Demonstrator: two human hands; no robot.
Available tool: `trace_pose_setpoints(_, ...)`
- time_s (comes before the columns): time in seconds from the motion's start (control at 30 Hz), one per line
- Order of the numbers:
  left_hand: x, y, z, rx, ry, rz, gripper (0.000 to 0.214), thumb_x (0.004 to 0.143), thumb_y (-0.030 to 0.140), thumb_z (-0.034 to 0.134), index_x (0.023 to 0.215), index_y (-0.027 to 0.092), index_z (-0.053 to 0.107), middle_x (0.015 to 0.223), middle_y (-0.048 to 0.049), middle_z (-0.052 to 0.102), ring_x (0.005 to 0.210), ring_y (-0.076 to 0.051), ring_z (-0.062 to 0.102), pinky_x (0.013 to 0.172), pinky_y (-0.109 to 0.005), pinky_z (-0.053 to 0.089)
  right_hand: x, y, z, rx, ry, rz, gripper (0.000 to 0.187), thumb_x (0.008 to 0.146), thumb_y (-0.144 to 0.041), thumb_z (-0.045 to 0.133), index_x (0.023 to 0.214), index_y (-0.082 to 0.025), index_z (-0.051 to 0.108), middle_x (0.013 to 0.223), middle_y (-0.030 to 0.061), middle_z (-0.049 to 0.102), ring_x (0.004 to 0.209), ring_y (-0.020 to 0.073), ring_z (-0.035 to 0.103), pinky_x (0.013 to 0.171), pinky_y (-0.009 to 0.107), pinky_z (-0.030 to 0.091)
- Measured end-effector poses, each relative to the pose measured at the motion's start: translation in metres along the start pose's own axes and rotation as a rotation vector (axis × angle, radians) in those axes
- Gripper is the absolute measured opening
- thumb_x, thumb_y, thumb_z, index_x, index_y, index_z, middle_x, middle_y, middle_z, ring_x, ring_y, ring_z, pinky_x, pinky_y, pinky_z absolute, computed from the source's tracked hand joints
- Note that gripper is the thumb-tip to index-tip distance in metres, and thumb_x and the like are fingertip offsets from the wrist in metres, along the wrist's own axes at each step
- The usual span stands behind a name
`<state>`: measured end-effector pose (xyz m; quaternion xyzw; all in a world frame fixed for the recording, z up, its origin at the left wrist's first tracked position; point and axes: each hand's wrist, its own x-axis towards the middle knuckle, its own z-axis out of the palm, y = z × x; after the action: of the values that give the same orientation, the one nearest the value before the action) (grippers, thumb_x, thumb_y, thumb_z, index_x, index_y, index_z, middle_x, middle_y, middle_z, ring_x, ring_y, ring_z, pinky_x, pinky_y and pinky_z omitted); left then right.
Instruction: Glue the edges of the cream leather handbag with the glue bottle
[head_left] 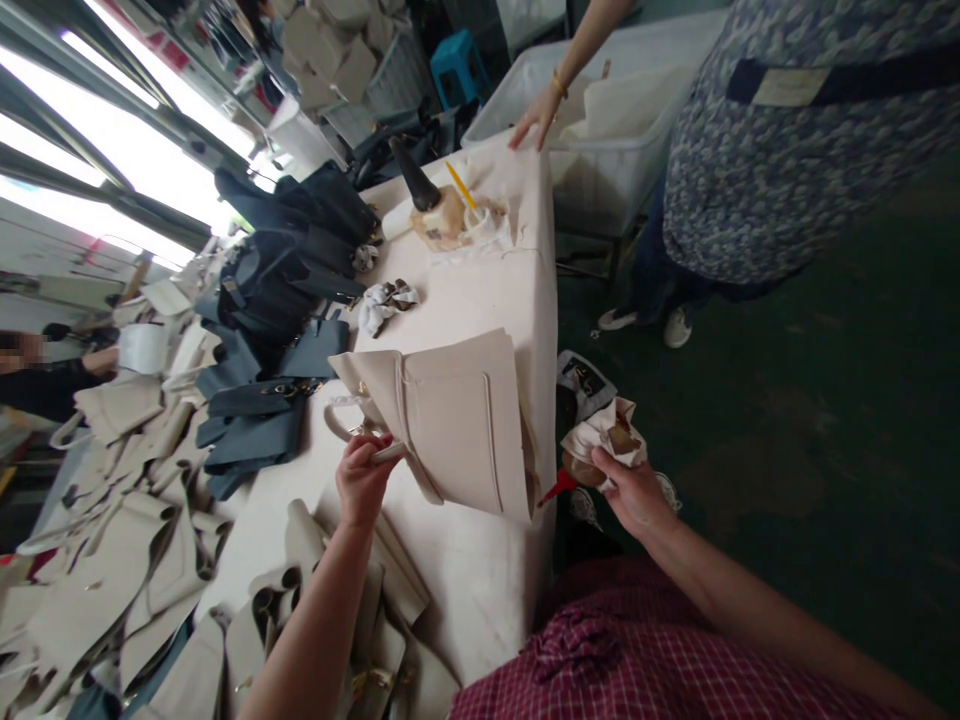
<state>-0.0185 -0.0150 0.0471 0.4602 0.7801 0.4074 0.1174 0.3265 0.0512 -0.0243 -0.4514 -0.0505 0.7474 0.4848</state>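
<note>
My left hand (364, 480) grips the edge of a cream leather handbag (457, 425) near its handle and holds it tilted over the white-covered table (469, 590). My right hand (634, 490) is off the table's right edge, to the right of the bag and apart from it. It is shut on a small amber glue bottle (581, 468) with a red nozzle (559, 488), partly wrapped in a stained white rag (607, 430). The bag's far side is hidden.
A co-worker's hand (536, 118) rests on the far table edge. Nearby are a black-capped glue pot (427, 205), a yellow stick (461, 187), a crumpled rag (386, 305), stacked navy bags (277, 295), cream bag parts (142, 540), and a white plastic bin (600, 130).
</note>
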Motion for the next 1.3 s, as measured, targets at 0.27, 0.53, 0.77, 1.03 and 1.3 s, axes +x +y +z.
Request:
trace_pose_setpoints(0.27,-0.001,0.004,0.002,-0.016,0.007,-0.001,0.023,0.061,0.028,0.078,0.058,0.015,0.06,0.076,0.0009,0.055,0.078,-0.014,0.064,0.07,-0.023,0.051,0.019,0.0,0.005,0.007,0.014,-0.063,0.054,0.049,-0.026,0.09,0.097,-0.025,0.064,0.095,-0.0016,0.07,0.083,0.0157,0.065,0.077,0.029,0.053)
trace_pose_setpoints(0.53,-0.001,-0.006,0.004,-0.075,0.009,-0.007,0.025,0.059,0.028,0.079,0.057,0.014,0.058,0.077,0.0008,0.054,0.08,-0.016,0.065,0.071,-0.023,0.052,0.012,0.007,-0.002,-0.042,-0.028,-0.045,0.052,0.046,-0.024,0.091,0.09,-0.03,0.064,0.091,-0.0038,0.068,0.085,0.0155,0.062,0.089,0.034,0.046)
trace_pose_setpoints(0.77,-0.003,0.0,0.006,-0.027,0.034,0.013,0.025,0.06,0.028,0.078,0.055,0.015,0.057,0.074,0.0013,0.054,0.077,-0.015,0.065,0.069,-0.023,0.052,-0.008,0.008,-0.008,-0.043,-0.03,0.041,0.05,0.05,-0.029,0.089,0.093,-0.031,0.065,0.094,-0.0038,0.069,0.085,0.0161,0.063,0.083,0.032,0.049)
trace_pose_setpoints(1.03,-0.005,-0.006,0.003,0.005,0.02,0.015,0.024,0.06,0.028,0.079,0.057,0.015,0.059,0.076,0.0006,0.056,0.079,-0.015,0.065,0.07,-0.023,0.052,0.003,0.001,-0.001,-0.007,0.011,0.008,0.053,0.049,-0.029,0.09,0.096,-0.03,0.065,0.097,-0.0026,0.069,0.088,0.017,0.064,0.081,0.031,0.051)
trace_pose_setpoints(1.3,-0.006,-0.008,0.0,0.063,0.011,0.067,0.024,0.063,0.031,0.078,0.058,0.016,0.06,0.076,0.0008,0.056,0.078,-0.015,0.065,0.068,-0.022,0.052,0.018,0.004,0.004,-0.022,-0.02,-0.042,0.054,0.049,-0.024,0.089,0.097,-0.03,0.064,0.094,-0.0039,0.069,0.085,0.0156,0.064,0.083,0.032,0.05)
